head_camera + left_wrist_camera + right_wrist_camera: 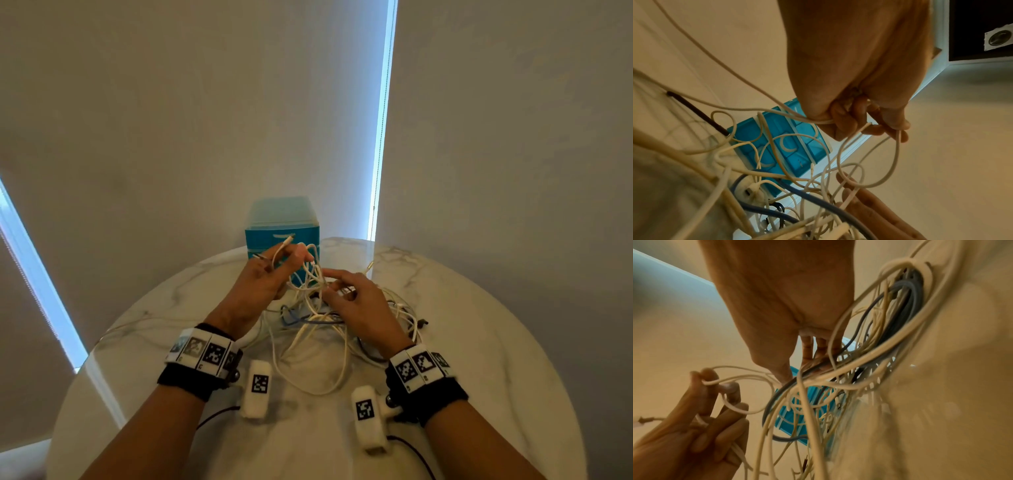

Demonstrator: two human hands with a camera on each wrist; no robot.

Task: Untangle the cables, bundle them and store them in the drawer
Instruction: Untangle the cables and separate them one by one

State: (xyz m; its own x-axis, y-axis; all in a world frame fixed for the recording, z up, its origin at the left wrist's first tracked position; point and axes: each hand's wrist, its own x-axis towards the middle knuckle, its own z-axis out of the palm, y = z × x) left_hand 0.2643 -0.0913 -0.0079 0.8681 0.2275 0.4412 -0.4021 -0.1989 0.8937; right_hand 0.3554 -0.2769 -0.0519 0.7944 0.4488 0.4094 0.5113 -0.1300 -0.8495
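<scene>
Both hands (260, 284) (359, 305) grip cables (308, 329); drawer unit (282, 236) partly hidden.

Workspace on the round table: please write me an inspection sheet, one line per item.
Surface: round marble table, white with grey veins.
Job's things: tangled cables, mostly white, one blue cable; blue drawer unit behind them, drawers look closed.
Clutter: nothing seen.
Grippers: left hand holds lifted white strands; right hand works in the tangle.
Cables: dark leads run from the wrist cameras.
Surroundings: closed blinds.
</scene>
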